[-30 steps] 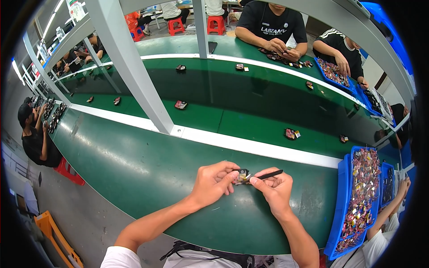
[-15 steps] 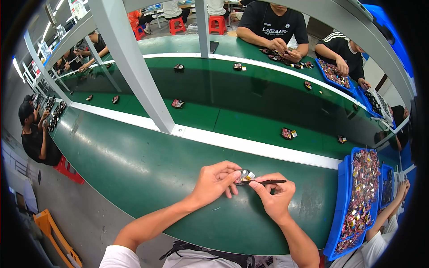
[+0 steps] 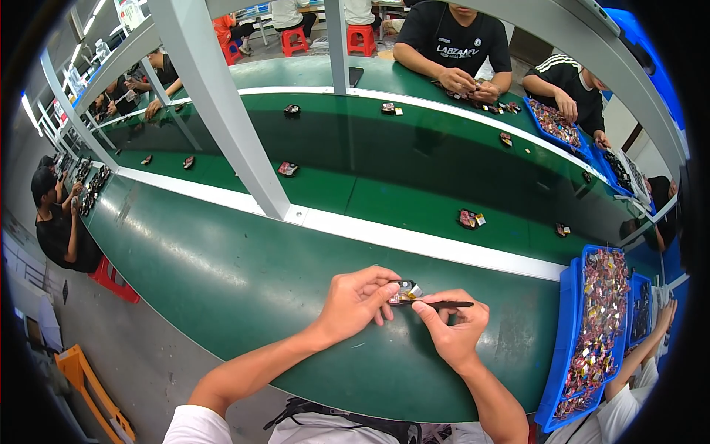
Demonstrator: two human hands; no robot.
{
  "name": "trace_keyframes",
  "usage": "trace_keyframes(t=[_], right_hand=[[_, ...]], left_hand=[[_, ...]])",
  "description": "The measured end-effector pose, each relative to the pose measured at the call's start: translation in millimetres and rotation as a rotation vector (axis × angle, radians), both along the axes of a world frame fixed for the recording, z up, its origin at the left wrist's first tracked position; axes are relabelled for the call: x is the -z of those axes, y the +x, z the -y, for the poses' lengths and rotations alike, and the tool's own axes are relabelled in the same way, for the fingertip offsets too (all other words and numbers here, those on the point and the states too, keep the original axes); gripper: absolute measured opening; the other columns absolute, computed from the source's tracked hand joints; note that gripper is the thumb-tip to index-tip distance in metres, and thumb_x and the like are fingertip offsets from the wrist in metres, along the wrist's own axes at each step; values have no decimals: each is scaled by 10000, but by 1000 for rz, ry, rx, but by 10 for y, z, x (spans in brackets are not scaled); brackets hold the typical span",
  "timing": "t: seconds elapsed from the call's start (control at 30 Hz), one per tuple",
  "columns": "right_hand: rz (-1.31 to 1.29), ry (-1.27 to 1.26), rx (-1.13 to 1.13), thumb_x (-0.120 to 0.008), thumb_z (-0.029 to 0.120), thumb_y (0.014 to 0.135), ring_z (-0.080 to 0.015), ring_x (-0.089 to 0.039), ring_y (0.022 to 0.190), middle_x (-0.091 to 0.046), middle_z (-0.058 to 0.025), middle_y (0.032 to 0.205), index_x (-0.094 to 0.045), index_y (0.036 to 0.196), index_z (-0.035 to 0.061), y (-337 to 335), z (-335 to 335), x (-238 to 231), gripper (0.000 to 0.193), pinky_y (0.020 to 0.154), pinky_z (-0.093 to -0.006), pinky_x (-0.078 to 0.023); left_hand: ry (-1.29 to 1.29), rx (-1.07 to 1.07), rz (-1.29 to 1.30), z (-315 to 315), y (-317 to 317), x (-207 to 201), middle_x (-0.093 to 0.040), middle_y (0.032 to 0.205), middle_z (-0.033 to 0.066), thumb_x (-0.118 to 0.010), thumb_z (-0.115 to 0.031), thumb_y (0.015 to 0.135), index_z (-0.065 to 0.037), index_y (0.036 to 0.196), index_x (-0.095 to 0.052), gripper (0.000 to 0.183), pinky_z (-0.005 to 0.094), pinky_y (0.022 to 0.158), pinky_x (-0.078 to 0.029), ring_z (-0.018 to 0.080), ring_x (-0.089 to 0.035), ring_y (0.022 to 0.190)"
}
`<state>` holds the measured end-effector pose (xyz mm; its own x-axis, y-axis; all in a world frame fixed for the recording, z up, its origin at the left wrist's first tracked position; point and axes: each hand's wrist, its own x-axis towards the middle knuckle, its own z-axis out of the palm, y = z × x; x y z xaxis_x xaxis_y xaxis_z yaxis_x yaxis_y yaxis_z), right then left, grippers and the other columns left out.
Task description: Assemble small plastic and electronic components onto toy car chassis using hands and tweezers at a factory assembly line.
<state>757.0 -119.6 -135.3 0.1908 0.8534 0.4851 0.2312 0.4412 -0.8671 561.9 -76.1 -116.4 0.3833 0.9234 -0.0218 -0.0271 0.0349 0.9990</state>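
Over the green table, my left hand [image 3: 360,300] grips a small black casing [image 3: 404,289] between thumb and fingers. Inside the casing show red and yellow-white parts, too small to make out fully. My right hand [image 3: 456,326] is closed on a slim black pen-shaped tool [image 3: 452,304]. Its thick end points right, while its left end reaches the casing, partly covered by my thumb and fingers. Both hands are close together, just above the table surface [image 3: 318,255].
A blue bin [image 3: 568,325] heaped with small wired parts [image 3: 600,318] stands at my right. Beyond a white rail [image 3: 414,245] runs a green conveyor belt [image 3: 399,200] carrying several black casings [image 3: 467,219]. A grey post [image 3: 222,111] rises ahead. Co-workers sit across and to both sides.
Casings on the belt have shifted slightly left. My hands stay in nearly the same place, with the black tool tilted a little differently at the casing.
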Motion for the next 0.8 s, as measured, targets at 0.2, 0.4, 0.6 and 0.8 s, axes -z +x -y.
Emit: trace_keyframes(t=[0.2, 0.4, 0.6, 0.8], right_hand=[[7, 8, 26, -866, 22, 771, -13, -419, 442, -653, 6, 621, -758, 855, 44, -14, 22, 6, 139, 433, -212, -274], [4, 23, 26, -870, 25, 767, -15, -426, 436, -677, 0, 638, -761, 852, 45, -21, 20, 22, 140, 434, -209, -283], [-3, 28, 28, -869, 27, 770, -15, -424, 432, -678, -2, 632, -764, 854, 45, -15, 17, 10, 136, 432, -206, -282], [0, 37, 24, -867, 25, 772, -14, -424, 432, -688, -8, 641, -765, 856, 45, 10, 21, 21, 134, 429, -207, -279]], left_hand=[[33, -6, -4, 9, 18, 12, -715, 980, 182, -605, -47, 1014, 110, 1188, -616, 235, 268, 531, -580, 182, -713, 685], [10, -4, 36, -1, 12, 37, -711, 985, 183, -598, -42, 1016, 108, 1187, -614, 229, 274, 523, -585, 194, -717, 686], [-10, -24, 73, 12, 23, 21, -718, 985, 163, -611, -39, 1006, 106, 1171, -626, 220, 260, 517, -554, 161, -698, 672], [-11, -37, 86, 18, 37, 24, -720, 970, 170, -614, -43, 1006, 107, 1177, -626, 229, 260, 517, -556, 169, -703, 667]])
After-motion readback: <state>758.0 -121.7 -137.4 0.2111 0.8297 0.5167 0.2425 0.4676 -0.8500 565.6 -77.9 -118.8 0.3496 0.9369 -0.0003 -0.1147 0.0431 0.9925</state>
